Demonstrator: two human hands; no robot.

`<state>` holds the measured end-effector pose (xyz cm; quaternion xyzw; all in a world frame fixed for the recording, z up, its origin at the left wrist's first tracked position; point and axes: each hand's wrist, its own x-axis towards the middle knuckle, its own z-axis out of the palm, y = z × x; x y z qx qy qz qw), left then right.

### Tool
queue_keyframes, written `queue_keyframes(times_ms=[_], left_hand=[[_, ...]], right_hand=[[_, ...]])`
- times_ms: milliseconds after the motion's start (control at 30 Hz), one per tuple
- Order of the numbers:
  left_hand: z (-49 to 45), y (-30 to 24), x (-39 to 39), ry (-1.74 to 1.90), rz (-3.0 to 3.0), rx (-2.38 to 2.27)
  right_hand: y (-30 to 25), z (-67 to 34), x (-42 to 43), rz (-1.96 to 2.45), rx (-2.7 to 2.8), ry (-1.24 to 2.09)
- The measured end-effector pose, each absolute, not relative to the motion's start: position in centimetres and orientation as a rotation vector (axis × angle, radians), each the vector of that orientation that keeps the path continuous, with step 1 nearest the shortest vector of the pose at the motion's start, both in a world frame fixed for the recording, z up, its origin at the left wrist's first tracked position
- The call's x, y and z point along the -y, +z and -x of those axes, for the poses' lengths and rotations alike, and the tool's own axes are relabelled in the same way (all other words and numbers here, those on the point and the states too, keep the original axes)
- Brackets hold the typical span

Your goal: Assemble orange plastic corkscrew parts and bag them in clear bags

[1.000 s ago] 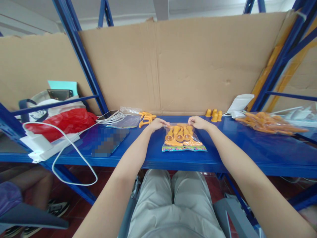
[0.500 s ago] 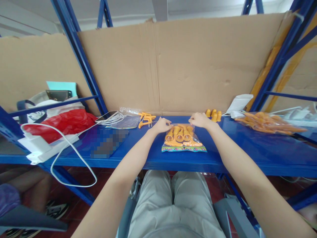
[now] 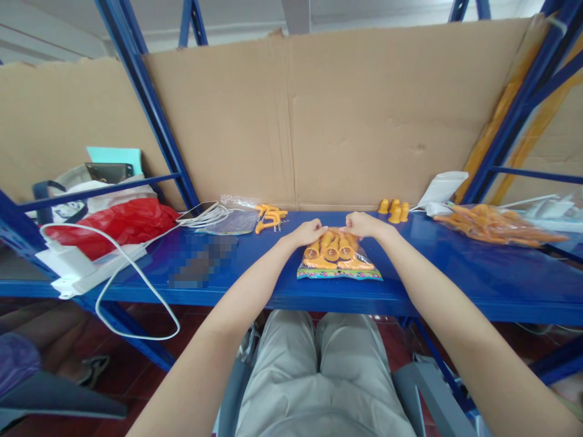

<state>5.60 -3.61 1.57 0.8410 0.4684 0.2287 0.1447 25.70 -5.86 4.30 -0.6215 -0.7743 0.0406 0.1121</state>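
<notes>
Hands first: a second ago they were parked at the two far corners of the clear plastic zip bag of orange plastic pieces [image 3: 339, 258], and now they've been slid in toward each other along that far edge. The left hand [image 3: 310, 232] and the right hand [image 3: 362, 224] are almost touching over the bag's middle. Both are curled shut, with the fingertips clamped down on the bag's far edge. Thumbs can't really be seen, so how much is pinch and how much is press is hard to call.

The bag itself hasn't been budged. It's lying flat on the blue metal shelf [image 3: 455, 273], colourful printed strip toward the near edge, right in front of the person's lap. Judging by that, the far edge has now been worked from both ends to the centre, so that pass looks about done.

Nothing else has been touched:
- small orange caps [image 3: 394, 210], just beyond the bag to the right
- orange hook-shaped pieces [image 3: 269, 216], beyond the bag to the left
- a bigger clear bag of orange parts [image 3: 496, 226], well right of the bag
- a white cable [image 3: 136, 285] and a red plastic bag [image 3: 122, 221], well left of the bag
</notes>
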Motion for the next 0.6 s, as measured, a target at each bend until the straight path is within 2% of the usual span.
queue_keyframes(times_ms=[200, 433, 600], left_hand=[[-5.6, 1.2, 3.0, 0.693, -2.358, -1.459], [-5.2, 1.1, 2.5, 0.667, -2.435, -1.546], [-5.1, 1.8, 3.1, 0.751, -2.736, -1.393]], right_hand=[[4.1, -25.5, 5.7, 1.799, 2.244, -0.025], [4.4, -24.7, 6.3, 1.942, 2.243, 0.01], [5.4, -23.0, 8.3, 2.012, 2.256, -0.281]])
